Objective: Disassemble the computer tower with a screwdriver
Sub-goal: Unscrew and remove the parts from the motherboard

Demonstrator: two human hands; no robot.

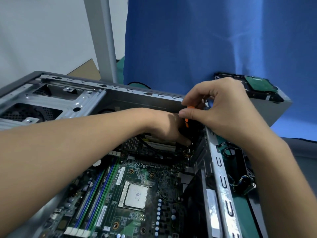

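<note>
Head view: screwdriver (187,119), upright at far corner inside computer tower (140,98), is pinched at handle top by right hand (224,109), lower handle wrapped by left hand (164,127). Prob. light, rigid; motherboard (137,170) fragile.

Only slivers of the orange-and-black plastic screwdriver handle (187,121) show between the left hand (164,127) and the right hand (224,109). Its shaft and tip are hidden behind them. The left hand's fingers are mostly out of sight, perhaps wrapped round the handle. The green motherboard (135,170) in the grey metal computer tower (145,102) is cut off by the bottom edge, and its print is too small to read.
</note>
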